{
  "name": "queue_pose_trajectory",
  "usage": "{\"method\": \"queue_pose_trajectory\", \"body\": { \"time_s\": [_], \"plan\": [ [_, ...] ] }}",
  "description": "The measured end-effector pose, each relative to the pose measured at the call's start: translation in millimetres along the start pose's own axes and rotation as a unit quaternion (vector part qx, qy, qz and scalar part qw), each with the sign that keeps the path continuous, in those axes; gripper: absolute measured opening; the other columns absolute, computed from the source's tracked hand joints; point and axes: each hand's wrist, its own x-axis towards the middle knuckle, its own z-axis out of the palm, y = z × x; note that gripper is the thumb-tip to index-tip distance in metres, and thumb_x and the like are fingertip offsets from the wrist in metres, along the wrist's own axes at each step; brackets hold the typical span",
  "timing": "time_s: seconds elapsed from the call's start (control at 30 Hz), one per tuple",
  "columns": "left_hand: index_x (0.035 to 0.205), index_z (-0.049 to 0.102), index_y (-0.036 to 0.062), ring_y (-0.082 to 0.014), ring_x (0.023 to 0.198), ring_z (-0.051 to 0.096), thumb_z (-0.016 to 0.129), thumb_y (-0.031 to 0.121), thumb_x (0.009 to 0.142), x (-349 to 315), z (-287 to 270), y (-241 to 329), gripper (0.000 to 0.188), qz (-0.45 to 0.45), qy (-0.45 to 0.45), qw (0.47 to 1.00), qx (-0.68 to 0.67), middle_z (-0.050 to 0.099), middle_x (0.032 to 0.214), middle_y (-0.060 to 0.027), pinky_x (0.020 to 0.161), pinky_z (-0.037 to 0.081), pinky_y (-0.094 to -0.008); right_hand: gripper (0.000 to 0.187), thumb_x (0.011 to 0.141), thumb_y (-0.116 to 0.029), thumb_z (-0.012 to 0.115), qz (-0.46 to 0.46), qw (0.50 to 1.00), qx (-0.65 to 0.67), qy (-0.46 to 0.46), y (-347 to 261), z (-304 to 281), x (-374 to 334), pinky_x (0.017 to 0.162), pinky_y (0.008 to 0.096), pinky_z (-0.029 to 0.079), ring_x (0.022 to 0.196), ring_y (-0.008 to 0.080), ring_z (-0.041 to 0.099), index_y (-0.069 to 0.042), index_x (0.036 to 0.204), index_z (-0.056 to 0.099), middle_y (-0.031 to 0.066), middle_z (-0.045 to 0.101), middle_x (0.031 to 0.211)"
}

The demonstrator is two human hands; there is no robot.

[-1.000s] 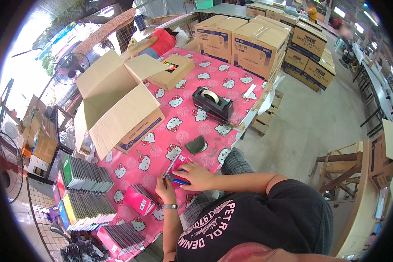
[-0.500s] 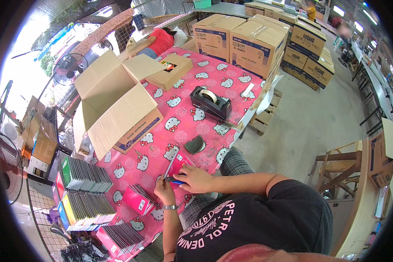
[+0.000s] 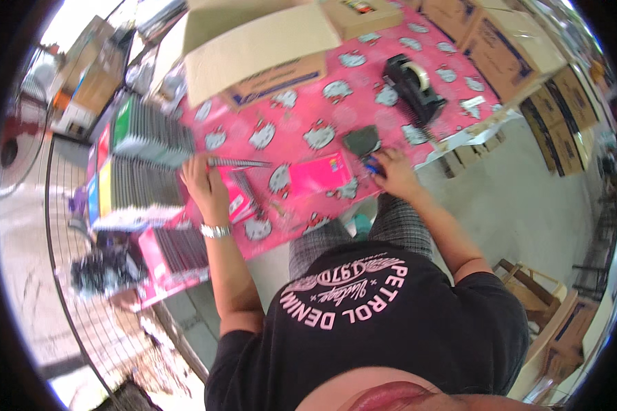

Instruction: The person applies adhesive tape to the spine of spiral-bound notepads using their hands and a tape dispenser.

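Note:
My left hand [image 3: 202, 183], with a watch at its wrist, is closed near the stacked notebooks. From its fingers a thin, silvery spiral coil [image 3: 243, 164] points to the right. At the table's front edge my right hand [image 3: 393, 171] is closed around a small blue-handled tool [image 3: 373, 166], its working end hard to make out. Just beyond that hand sits a dark green, rounded piece [image 3: 362, 140]. Between my hands a bright pink notebook [image 3: 319, 176] lies flat. Several pink spiral notebooks [image 3: 240, 196] fan out below my left hand.
At left stand stacks of spiral notebooks with green covers [image 3: 151, 133] and yellow covers [image 3: 140, 181], plus a pink stack [image 3: 175, 250]. An open carton [image 3: 274, 75] is at the back. A black tape dispenser [image 3: 416, 89] stands at right, with closed cartons [image 3: 507, 55] beyond.
My hands have moved apart: the left, with the coil, to the left, and the right, with the blue tool, toward the green piece. The pink notebook now lies uncovered. The view has tilted down.

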Motion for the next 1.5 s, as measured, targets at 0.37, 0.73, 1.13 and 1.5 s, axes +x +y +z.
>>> {"method": "queue_pose_trajectory", "body": {
  "time_s": [0.37, 0.73, 1.13, 1.5],
  "plan": [
    [0.093, 0.067, 0.0161, -0.0267, 0.089, 0.064, 0.044, 0.027, 0.090, -30, 37, -80, 0.025, -0.158, -0.240, 0.927, 0.240, 0.069, 0.088, -0.0103, 0.087, 0.032, -0.0461, 0.038, 0.079, -0.028, 0.069, 0.108, 0.985, -0.093, 0.093, 71, -21, 91, 0.086, 0.0496, 0.046, 0.107, 0.0347, 0.055, -0.010, 0.112, 0.064, 0.0126, 0.061, 0.111],
    [0.119, 0.061, 0.0020, -0.0094, 0.074, 0.056, 0.047, 0.005, 0.094, -56, -63, -73, 0.029, -0.418, 0.136, 0.844, -0.308, 0.059, 0.086, -0.0011, 0.064, 0.046, -0.0250, 0.032, 0.084, -0.027, 0.067, 0.140, 0.968, -0.206, -0.034, 86, -4, 85, 0.084, 0.0436, 0.050, 0.103, 0.0321, 0.058, -0.009, 0.110, 0.061, 0.0118, 0.057, 0.108],
    [0.103, 0.051, -0.0005, -0.0302, 0.092, 0.062, 0.062, 0.000, 0.085, -152, 2, -51, 0.021, -0.487, 0.221, 0.734, -0.418, 0.059, 0.090, -0.0119, 0.083, 0.054, -0.0404, 0.030, 0.082, -0.011, 0.062, 0.179, 0.979, -0.095, 0.024, 94, -11, 93, 0.076, 0.0480, 0.053, 0.090, 0.0390, 0.062, -0.006, 0.111, 0.059, 0.0176, 0.060, 0.099],
    [0.100, 0.066, 0.0077, -0.0349, 0.116, 0.049, 0.072, 0.015, 0.073, -104, 61, 48, 0.028, 0.033, -0.153, 0.987, 0.041, 0.055, 0.123, -0.0141, 0.095, 0.041, -0.0447, 0.030, 0.084, -0.008, 0.056, 0.066, 0.979, 0.135, 0.139, 12, -41, 66, 0.084, 0.0456, 0.049, 0.095, 0.0395, 0.060, -0.009, 0.113, 0.063, 0.0197, 0.059, 0.109]
  ]
}}
